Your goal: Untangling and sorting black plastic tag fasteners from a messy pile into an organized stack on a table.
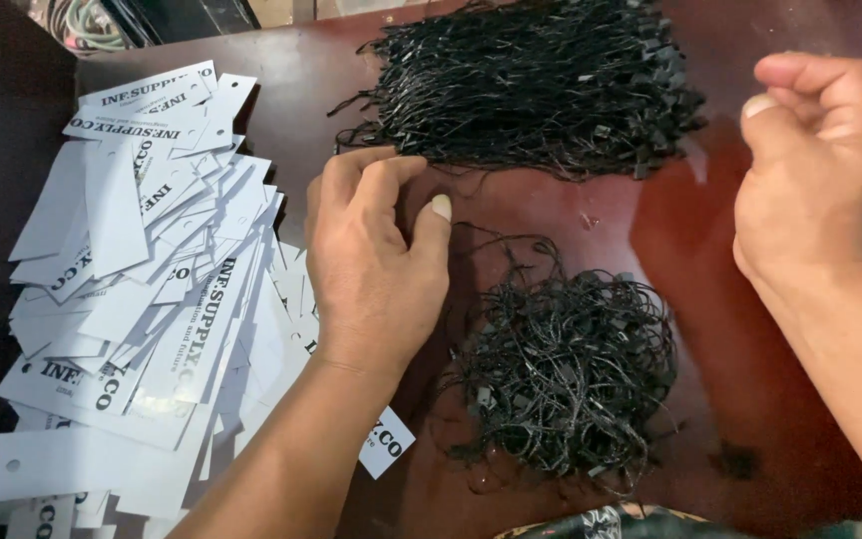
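My left hand (376, 265) rests on the dark red table (551, 215), fingers curled and pinched together near the edge of a large pile of black string loops (541, 85). Whether a string sits between the fingers I cannot tell. My right hand (810, 165) is raised at the right with its fingers closed in a loose fist, nothing visible in it. A smaller tangled heap of black strings (561, 369) lies between the two forearms. A wide spread of white paper tags (142, 299) with dark print covers the table to the left of my left hand.
Some coiled cables (87, 25) lie beyond the table's far left corner. A patterned cloth edge (601, 524) shows at the bottom. Bare red table surface (710, 260) lies between the small heap and my right arm.
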